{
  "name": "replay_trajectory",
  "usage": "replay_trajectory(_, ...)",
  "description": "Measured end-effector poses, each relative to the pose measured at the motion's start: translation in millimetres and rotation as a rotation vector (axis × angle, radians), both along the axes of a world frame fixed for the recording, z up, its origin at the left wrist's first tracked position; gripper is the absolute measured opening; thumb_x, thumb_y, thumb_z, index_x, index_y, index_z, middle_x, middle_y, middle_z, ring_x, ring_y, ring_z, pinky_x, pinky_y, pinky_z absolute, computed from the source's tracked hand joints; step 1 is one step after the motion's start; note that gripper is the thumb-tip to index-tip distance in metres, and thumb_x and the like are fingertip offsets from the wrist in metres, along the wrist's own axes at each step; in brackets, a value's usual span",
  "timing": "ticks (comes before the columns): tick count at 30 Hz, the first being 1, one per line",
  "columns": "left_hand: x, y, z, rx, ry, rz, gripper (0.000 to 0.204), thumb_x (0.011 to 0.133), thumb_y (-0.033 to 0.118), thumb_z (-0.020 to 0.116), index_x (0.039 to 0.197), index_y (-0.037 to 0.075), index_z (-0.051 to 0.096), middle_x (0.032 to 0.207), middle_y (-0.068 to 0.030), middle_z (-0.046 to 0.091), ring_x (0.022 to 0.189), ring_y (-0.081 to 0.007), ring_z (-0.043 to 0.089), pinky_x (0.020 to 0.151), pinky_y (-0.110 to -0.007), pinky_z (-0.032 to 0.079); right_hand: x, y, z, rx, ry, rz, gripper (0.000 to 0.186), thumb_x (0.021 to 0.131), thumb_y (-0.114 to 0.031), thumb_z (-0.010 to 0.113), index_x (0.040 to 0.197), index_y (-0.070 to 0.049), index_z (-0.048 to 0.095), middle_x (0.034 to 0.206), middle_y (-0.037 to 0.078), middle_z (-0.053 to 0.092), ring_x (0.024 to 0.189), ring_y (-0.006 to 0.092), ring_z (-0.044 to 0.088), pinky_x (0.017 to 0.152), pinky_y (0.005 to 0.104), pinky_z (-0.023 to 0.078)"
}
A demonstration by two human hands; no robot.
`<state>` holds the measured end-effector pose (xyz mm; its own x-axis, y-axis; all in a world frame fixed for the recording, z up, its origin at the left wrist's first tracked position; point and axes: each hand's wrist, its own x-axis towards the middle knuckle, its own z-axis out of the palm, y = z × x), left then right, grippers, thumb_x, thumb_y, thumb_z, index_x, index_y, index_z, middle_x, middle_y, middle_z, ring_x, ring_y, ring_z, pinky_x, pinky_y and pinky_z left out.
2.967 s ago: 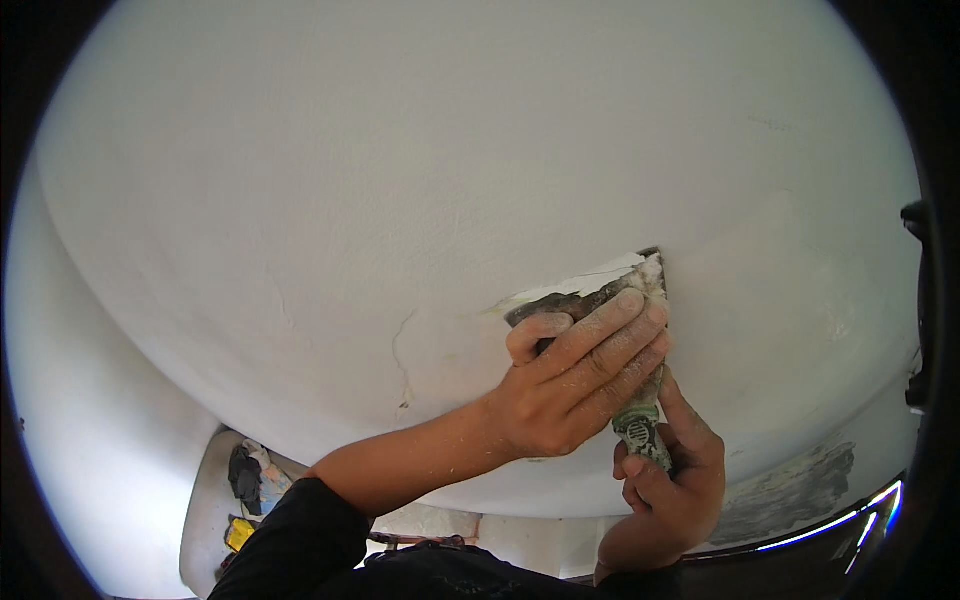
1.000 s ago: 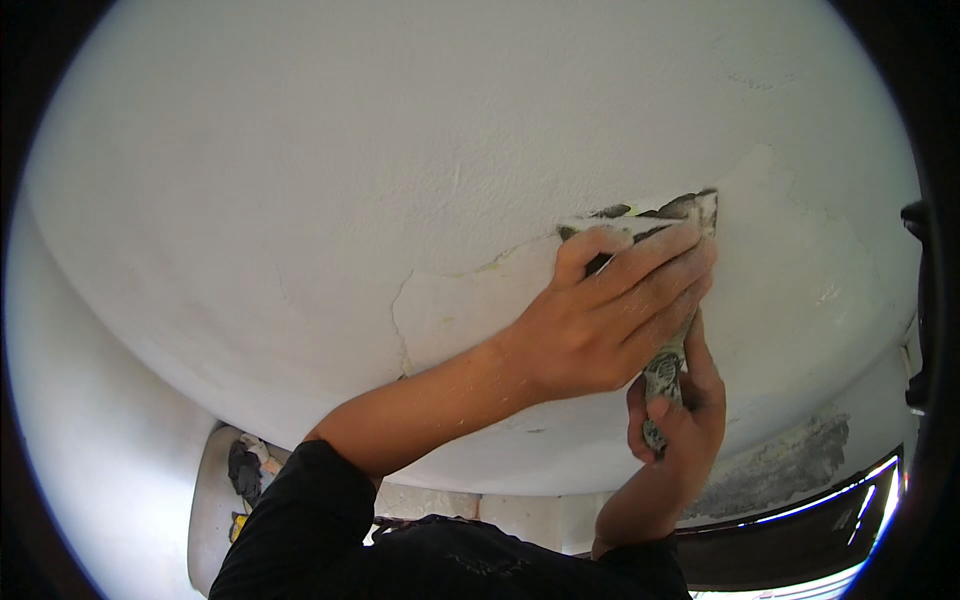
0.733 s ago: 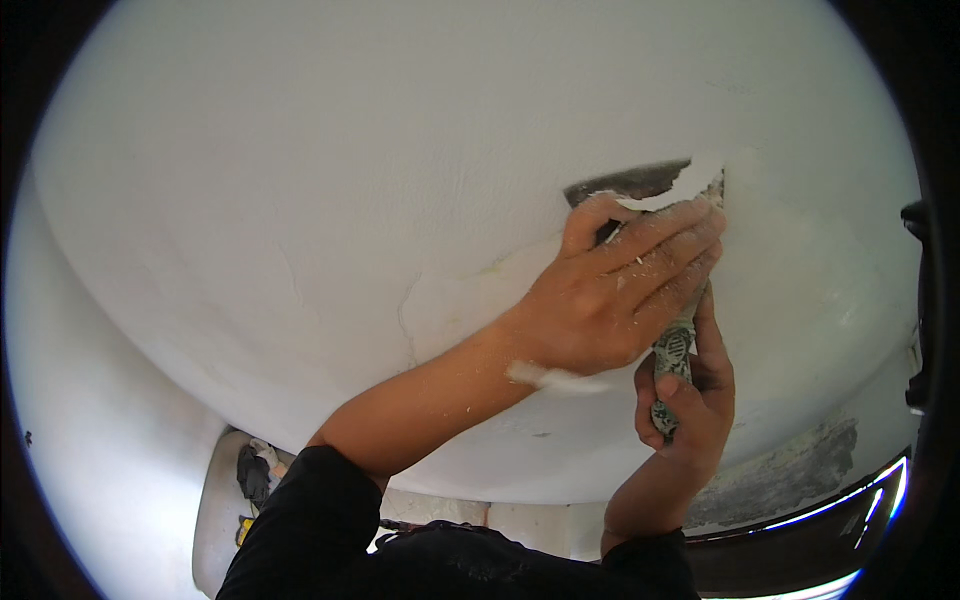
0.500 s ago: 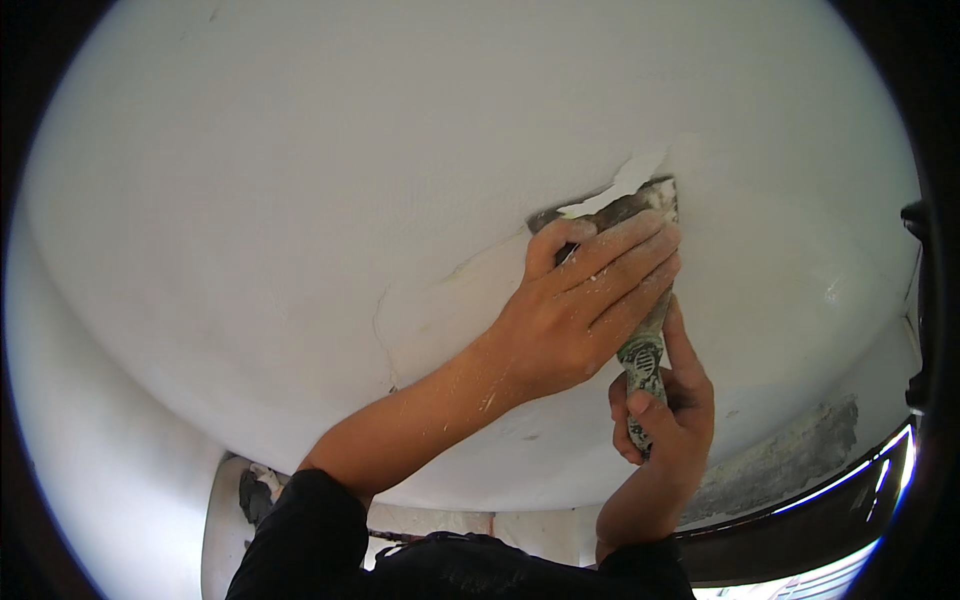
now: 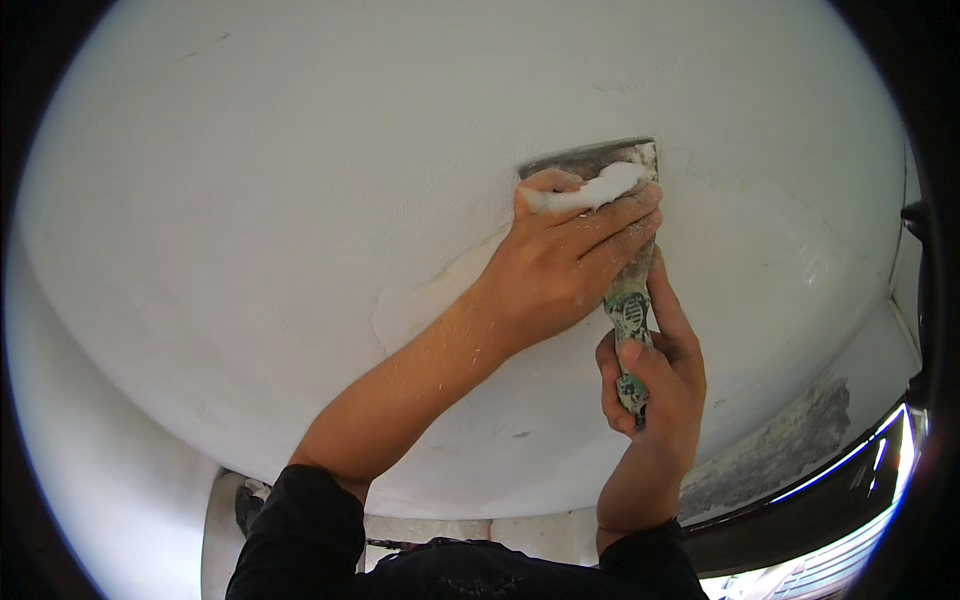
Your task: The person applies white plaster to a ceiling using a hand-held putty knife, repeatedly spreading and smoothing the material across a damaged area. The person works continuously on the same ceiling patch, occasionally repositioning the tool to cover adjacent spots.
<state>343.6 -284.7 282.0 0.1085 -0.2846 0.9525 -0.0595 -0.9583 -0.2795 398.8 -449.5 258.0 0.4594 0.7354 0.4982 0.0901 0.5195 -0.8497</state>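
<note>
A broad putty knife (image 5: 638, 262), its steel blade smeared with old plaster, lies with its front edge against a white wall surface (image 5: 330, 130). My right hand (image 5: 665, 385) wraps around its worn green-and-black handle (image 5: 630, 340), the index finger stretched along the side. Pressed over the blade from above is my left hand (image 5: 560, 265), fingers mostly laid out flat and one bent at the left; its thumb is hidden. A curled white strip of scraped coating (image 5: 605, 188) rests on the blade and across the left fingers.
Left of the blade runs a scraped patch (image 5: 430, 295) with a ragged edge. A rough grey patch (image 5: 780, 440) shows at lower right, above a dark frame (image 5: 800, 530) with bright light beyond. Something dark (image 5: 248, 505) lies at lower left.
Both hands have pushed the putty knife up and slightly left along the surface. The white strip ahead of the blade has come loose and curled back onto the left fingers.
</note>
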Motion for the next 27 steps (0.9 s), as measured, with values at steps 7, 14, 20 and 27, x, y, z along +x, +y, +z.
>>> replay_trajectory(7,-12,9,48,0.100,-0.055,0.107,0.043,0.075,0.003,0.071,0.117,0.014,0.072,0.126,0.0005,0.068,0.122,-0.0174,0.059,0.101,-0.039,0.036,-5,17,28,0.066,0.064,0.087,0.073,0.090,-0.005,0.058,0.157,-0.016,0.030,0.068,0.007,0.056,0.037,0.0076,0.043,0.032,0.0221,0.031)
replay_trajectory(14,-31,-22,-13,-0.061,0.137,0.204,0.044,0.079,0.006,0.068,0.122,0.015,0.069,0.137,-0.0049,0.061,0.125,-0.0225,0.056,0.104,-0.044,0.034,24,-14,-10,-0.176,-0.071,0.083,0.080,0.085,-0.006,0.069,0.156,-0.011,0.032,0.072,0.008,0.061,0.043,0.0074,0.046,0.036,0.0237,0.034)
replay_trajectory(20,-71,-38,-225,-0.355,0.652,-0.173,0.049,0.072,0.003,0.076,0.119,0.015,0.071,0.121,-0.0115,0.066,0.106,-0.0301,0.064,0.085,-0.043,0.050,57,-62,-115,-0.410,-0.557,-0.086,0.053,0.087,-0.015,0.073,0.137,-0.005,0.056,0.085,0.015,0.069,0.075,0.0148,0.063,0.076,0.0301,0.052)
replay_trajectory(27,-218,-3,-582,-2.685,1.171,0.061,0.034,0.091,0.030,0.065,0.117,0.008,0.066,0.107,-0.0129,0.070,0.096,-0.0259,0.069,0.080,-0.040,0.055,-5,-87,-222,-0.894,0.132,0.133,0.028,0.088,-0.013,0.075,0.108,0.003,0.066,0.067,0.002,0.060,0.052,0.0077,0.053,0.046,0.0254,0.043)
